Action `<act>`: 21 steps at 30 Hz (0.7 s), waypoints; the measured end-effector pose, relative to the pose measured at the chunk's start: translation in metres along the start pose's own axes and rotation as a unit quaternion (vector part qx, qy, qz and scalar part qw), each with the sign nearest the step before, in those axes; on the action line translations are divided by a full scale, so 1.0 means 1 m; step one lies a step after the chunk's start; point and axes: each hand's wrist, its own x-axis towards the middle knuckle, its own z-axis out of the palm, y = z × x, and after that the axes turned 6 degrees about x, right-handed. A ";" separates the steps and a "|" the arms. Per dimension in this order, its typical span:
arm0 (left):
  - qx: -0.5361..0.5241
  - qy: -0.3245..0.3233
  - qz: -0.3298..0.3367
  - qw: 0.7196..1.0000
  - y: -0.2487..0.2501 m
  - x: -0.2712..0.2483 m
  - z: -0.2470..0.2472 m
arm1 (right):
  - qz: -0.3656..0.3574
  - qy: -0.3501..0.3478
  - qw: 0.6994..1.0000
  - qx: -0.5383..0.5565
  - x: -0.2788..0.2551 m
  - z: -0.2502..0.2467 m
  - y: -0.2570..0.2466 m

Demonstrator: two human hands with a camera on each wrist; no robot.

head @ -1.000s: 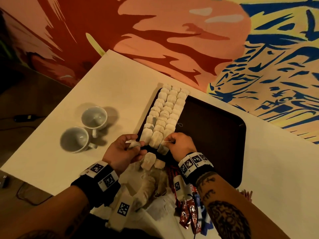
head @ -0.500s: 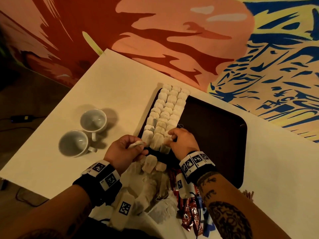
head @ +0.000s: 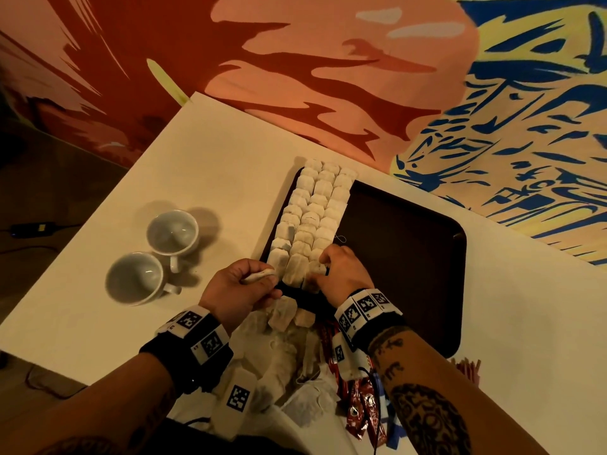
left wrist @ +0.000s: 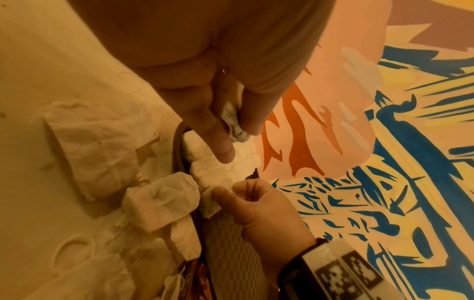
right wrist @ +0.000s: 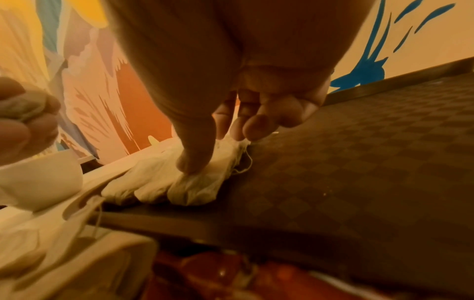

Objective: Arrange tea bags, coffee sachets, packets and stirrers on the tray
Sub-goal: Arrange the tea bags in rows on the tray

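My left hand (head: 241, 287) pinches one tea bag (head: 259, 276) between thumb and fingers, just off the near left corner of the dark tray (head: 407, 257); the left wrist view shows the same crumpled bag (left wrist: 234, 123) caught between my thumb and forefinger. My right hand (head: 340, 270) is down on the near end of the tea bag rows (head: 312, 221), thumb pressing on the last bag of the right-hand column (right wrist: 202, 182) with the other fingers (right wrist: 259, 125) curled over its far edge, so it is gripping that bag where it lies on the tray. The rows run in three columns along the tray's left side, from the far rim to close by my hands, bags overlapping one another. A loose string (head: 341, 238) trails from the rows onto the bare tray floor, which is chequered

On the worktop (head: 197, 165) just short of the tray lies a heap of loose tea bags (head: 282, 339), two of them touching the near rim. Red coffee sachets (head: 364, 405) lie beside that heap under my right forearm, with something blue next to them that I cannot make out. Thin red stirrers (head: 468, 367) show beyond my right arm, near the tray's near right corner. Two white cups (head: 154, 254) stand on the worktop to the left, well apart from the tray, touching each other, handles pointing toward me. A painted wall (head: 328, 60) rises behind the worktop
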 end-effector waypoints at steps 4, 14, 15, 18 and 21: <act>0.013 -0.003 0.000 1.000 0.001 0.000 0.000 | 0.012 0.010 1.000 0.009 0.002 0.001 0.003; 0.174 -0.006 0.102 0.979 0.019 -0.001 0.009 | -0.158 -0.043 0.961 0.223 -0.027 -0.026 -0.023; 0.204 -0.006 0.117 0.972 0.023 -0.001 0.012 | -0.178 -0.063 0.954 0.233 -0.032 -0.026 -0.026; 0.244 0.001 0.162 0.956 0.034 -0.001 0.016 | -0.192 -0.044 0.951 0.239 -0.039 -0.025 -0.029; 0.183 0.000 0.176 0.967 0.037 -0.002 0.018 | -0.152 0.013 0.943 0.296 -0.037 -0.025 -0.028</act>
